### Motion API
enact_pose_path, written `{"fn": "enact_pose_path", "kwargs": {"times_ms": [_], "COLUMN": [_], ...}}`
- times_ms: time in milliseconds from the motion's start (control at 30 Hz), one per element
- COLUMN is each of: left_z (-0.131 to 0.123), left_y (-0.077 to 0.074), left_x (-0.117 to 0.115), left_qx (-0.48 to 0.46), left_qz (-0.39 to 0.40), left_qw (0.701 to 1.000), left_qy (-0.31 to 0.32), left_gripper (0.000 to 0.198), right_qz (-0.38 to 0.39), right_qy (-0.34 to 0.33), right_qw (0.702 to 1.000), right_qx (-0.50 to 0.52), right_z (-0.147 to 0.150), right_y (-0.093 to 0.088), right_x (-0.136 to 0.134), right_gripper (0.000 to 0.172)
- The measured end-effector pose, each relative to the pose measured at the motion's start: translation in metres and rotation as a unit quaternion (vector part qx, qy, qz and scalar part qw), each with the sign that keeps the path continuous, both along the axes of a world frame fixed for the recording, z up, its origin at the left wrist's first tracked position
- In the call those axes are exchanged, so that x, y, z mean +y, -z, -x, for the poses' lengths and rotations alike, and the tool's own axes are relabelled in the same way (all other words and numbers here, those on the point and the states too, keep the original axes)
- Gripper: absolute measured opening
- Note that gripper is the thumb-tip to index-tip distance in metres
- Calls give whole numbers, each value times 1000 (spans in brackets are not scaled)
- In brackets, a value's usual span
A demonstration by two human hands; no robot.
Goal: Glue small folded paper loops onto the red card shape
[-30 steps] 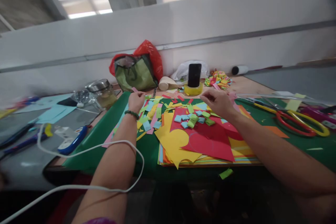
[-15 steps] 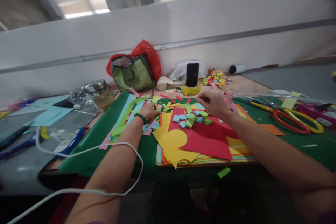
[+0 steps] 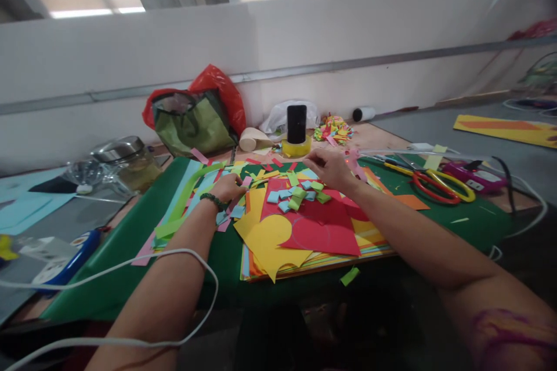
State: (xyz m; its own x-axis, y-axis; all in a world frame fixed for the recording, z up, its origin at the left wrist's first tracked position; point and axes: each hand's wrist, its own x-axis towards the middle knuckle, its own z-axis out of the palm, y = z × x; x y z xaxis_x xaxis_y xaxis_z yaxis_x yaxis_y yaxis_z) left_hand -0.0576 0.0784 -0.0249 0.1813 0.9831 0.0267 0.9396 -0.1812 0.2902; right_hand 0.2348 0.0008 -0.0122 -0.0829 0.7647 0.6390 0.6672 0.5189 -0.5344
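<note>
Far left: light blue sheets [image 3: 32, 214] flat on grey surface [image 3: 93, 217], then glass jar [image 3: 128, 165] with metal lid. Next, green cover [image 3: 143, 211], with long green strip [image 3: 186, 194] lying over other paper strips. White cable [image 3: 187, 251] looping across left forearm.

Left hand [image 3: 230, 188]: dark bead bracelet [image 3: 214, 201] at wrist, fingers curled in, roughly half closed, fingertips down among paper scraps [image 3: 238, 212] in pink, blue and green. Right beside pink scrap at fingertips; too small to make out whether gripping or just touching.

Behind, by wall: green bag [image 3: 191, 127] with red plastic around back. Then paper roll [image 3: 248, 143].

Middle: stack of coloured paper, yellow sheet [image 3: 267, 237] with curved cut-outs on top, beside and partly under red sheet [image 3: 324, 237]. Small blue and green folded pieces [image 3: 296, 197] clustered on red sheet. Phone [image 3: 296, 123] upright in yellow tape roll [image 3: 296, 147] beyond.

Right hand [image 3: 329, 169]: palm down, thumb and fingers drawn close together, just above far part of stack. Hold on anything not visible. Pink tool [image 3: 357, 165] with red light just beyond wrist.

Right: red-handled scissors [image 3: 435, 190] and yellow-handled scissors [image 3: 461, 187] overlapping, purple box [image 3: 476, 178] beside.
</note>
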Motion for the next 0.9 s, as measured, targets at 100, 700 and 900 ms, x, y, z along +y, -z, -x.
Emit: {"fn": "enact_pose_path", "kwargs": {"times_ms": [100,700,900], "left_z": [0,-5,-38], "left_y": [-3,-32,-45], "left_x": [-1,-23,-61], "left_qx": [-6,-314,-521], "left_qz": [-5,9,-5], "left_qw": [1000,949,832], "left_qy": [-2,37,190], "left_gripper": [31,13,62], "right_qz": [2,-8,27], "right_qy": [-4,-31,-138], "right_qw": [1000,999,985], "right_qx": [0,33,98], "right_z": [0,3,25], "right_y": [-1,-2,-6], "right_x": [0,-4,-23], "right_gripper": [35,25,25]}}
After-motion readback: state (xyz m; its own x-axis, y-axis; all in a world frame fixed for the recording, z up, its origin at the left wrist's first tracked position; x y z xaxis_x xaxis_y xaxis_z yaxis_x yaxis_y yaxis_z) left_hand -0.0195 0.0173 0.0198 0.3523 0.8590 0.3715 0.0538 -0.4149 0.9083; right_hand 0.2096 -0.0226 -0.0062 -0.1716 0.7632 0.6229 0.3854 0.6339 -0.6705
